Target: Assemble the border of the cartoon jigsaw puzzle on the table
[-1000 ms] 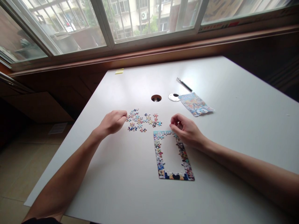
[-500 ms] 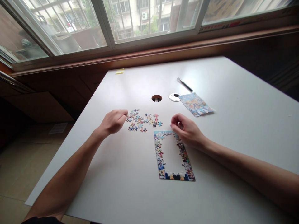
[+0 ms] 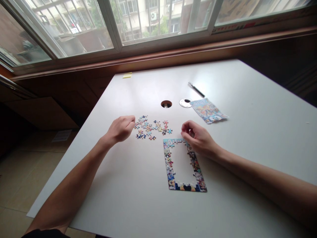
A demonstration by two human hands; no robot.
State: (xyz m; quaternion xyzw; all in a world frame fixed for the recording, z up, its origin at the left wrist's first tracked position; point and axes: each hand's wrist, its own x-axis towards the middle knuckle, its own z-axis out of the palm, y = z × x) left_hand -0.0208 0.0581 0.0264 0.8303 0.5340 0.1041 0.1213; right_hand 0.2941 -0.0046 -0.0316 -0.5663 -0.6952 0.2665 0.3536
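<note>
Loose jigsaw pieces [image 3: 148,127] lie scattered in a colourful group near the middle of the white table. At their left edge rests my left hand [image 3: 122,128], its fingers curled closed; whatever they may hold is hidden. Nearer to me lies a rectangular jigsaw border [image 3: 169,165], joined along its sides, with bare table showing inside it. My right hand [image 3: 196,136] is by the border's upper right corner, covering part of it. Its fingers are bent together, and I cannot make out anything between them.
A printed picture sheet [image 3: 208,110] lies behind my right hand, with a black pen [image 3: 196,89] beyond it. A round cable hole [image 3: 166,104] opens in the white table [image 3: 123,198], beside its loose metal cover [image 3: 185,103]. A yellow sticky note [image 3: 127,75] marks the far edge.
</note>
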